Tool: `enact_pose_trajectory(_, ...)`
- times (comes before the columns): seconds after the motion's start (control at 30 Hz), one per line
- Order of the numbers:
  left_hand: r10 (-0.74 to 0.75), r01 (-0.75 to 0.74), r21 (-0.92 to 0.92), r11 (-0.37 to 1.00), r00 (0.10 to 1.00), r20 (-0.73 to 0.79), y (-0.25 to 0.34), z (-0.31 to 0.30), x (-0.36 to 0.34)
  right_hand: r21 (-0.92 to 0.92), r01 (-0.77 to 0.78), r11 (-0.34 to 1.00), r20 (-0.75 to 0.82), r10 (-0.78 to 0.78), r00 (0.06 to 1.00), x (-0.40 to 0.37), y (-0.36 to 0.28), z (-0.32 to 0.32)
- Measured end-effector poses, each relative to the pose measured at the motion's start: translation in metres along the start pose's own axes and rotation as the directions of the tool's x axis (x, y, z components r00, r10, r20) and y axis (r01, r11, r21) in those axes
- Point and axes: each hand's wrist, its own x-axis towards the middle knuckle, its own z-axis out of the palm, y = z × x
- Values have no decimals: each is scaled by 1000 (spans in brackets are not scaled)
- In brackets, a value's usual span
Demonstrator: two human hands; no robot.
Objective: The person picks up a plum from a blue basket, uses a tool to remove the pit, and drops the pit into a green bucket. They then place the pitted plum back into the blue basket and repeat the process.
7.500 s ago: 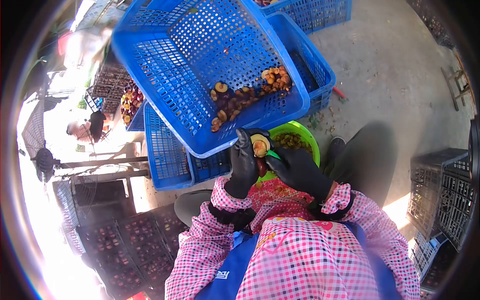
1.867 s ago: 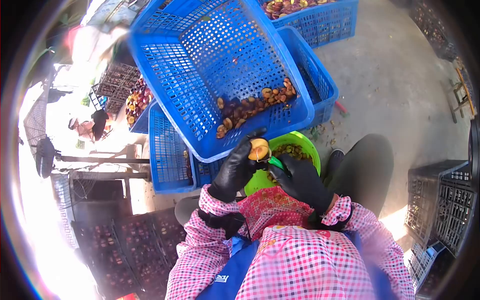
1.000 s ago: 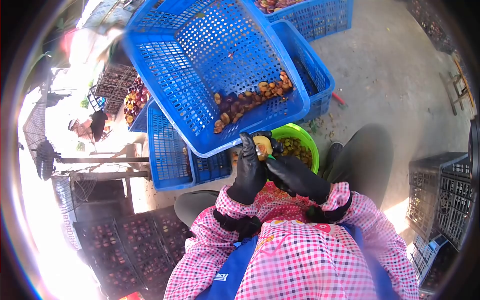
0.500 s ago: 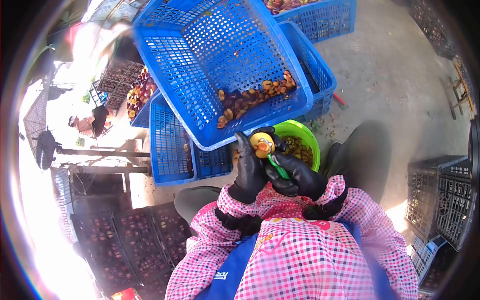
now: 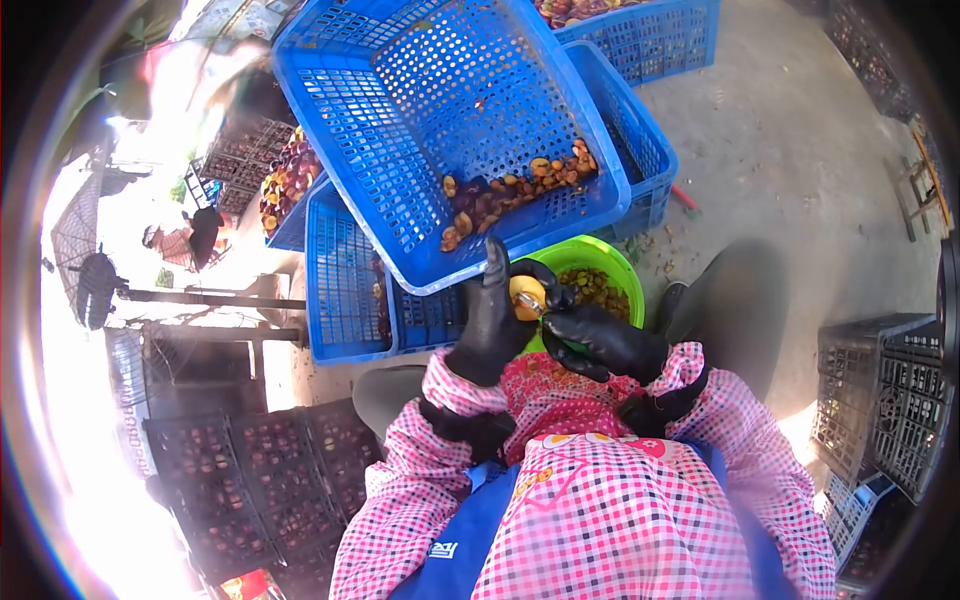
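My left hand, in a black glove, is closed around a yellow-fleshed fruit half, its cut side facing up. The thumb stands upright beside it. My right hand, gloved alike, grips a pitting spoon; its metal tip touches the cut face, and the handle is hidden in the fingers. Just beyond the hands tilts a blue plastic crate with fruit pieces along its lower side. A lime-green tub holding small brownish-yellow pieces sits under and behind my right hand.
Another blue crate stands at the left, and one supports the tilted crate from behind. Black crates of fruit lie at lower left. Stacked black crates stand at right. A small wooden stool is farther off.
Both hands have shifted slightly upward in view. The tool's green handle has gone from sight as the right hand turned, and the reddish centre of the fruit half no longer shows.
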Motion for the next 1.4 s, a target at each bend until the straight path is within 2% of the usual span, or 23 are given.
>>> enact_pose_trajectory(0.07,-151,-7,-498,867,949,-276,-9,19,-1,-228,-28,973,-152,-7,988,2,6,1)
enact_pose_trajectory(0.1,30,-156,-225,962,876,-481,-11,32,1,-225,-29,974,-156,-7,988,2,7,0)
enact_pose_trajectory(0.13,29,-154,-227,962,879,-477,-15,30,4,-64,-50,997,-78,45,996,1,9,-2)
enact_pose_trajectory(0.2,404,-404,90,910,819,-407,-17,25,9,101,-85,991,5,85,996,-1,12,-2)
enact_pose_trajectory(0.27,393,-386,104,917,824,-409,-12,28,6,511,-214,832,254,92,963,-2,14,-1)
enact_pose_trajectory(0.33,71,-204,-414,887,947,-314,-6,29,4,516,-213,830,244,95,965,-3,12,3)
enact_pose_trajectory(0.4,11,-187,-539,821,950,-313,-11,22,5,117,-19,993,143,2,990,-5,1,7)
enact_pose_trajectory(0.47,19,-168,-272,948,879,-477,-9,18,2,91,46,995,109,-56,992,-4,11,0)
enact_pose_trajectory(0.5,-25,-200,-501,842,913,-406,-7,-1,4,61,104,993,73,-108,991,-2,14,-3)
enact_pose_trajectory(0.57,-28,-157,-223,962,757,-653,7,-40,-7,3,81,997,-16,-81,997,0,16,-8)
enact_pose_trajectory(0.6,330,-140,321,937,659,-676,26,-41,-16,-52,59,997,-105,-64,992,1,16,-9)
enact_pose_trajectory(0.73,581,-10,669,744,504,-639,84,-112,-50,-47,78,996,-158,-85,984,4,15,-13)
enact_pose_trajectory(0.77,793,340,920,194,498,-351,96,-131,-57,-60,102,993,-153,-110,982,2,14,-12)
enact_pose_trajectory(0.8,795,572,702,-425,606,-13,103,-137,-56,-73,125,989,-149,-135,980,0,12,-12)
enact_pose_trajectory(0.83,799,570,705,-423,601,-6,104,-141,-46,-79,86,993,-167,-99,981,0,8,-10)
enact_pose_trajectory(0.9,737,263,930,-256,676,12,105,-140,-16,-66,79,995,-177,-89,980,3,9,-12)
enact_pose_trajectory(0.97,507,81,997,0,859,-70,90,-138,27,16,75,997,-167,-72,983,5,7,-10)
enact_pose_trajectory(1.07,282,41,981,-191,959,15,43,-161,95,-168,57,984,-229,-95,969,4,5,-7)
enact_pose_trajectory(1.1,-7,93,971,-220,995,-97,30,-167,118,-179,63,982,-245,-107,964,3,4,-8)
enact_pose_trajectory(1.13,-289,129,955,-267,935,-207,16,-172,140,-181,35,983,-244,-79,967,4,3,-10)
enact_pose_trajectory(1.23,-323,160,965,-210,920,-223,-39,-214,161,-191,-14,981,-252,-35,967,5,6,-11)
enact_pose_trajectory(1.33,-572,359,926,114,786,-234,-71,-263,172,-114,31,993,-237,-58,970,2,0,-9)
enact_pose_trajectory(1.4,-380,-78,996,-41,923,56,-50,-254,156,-119,39,992,-252,-68,965,0,-1,-7)
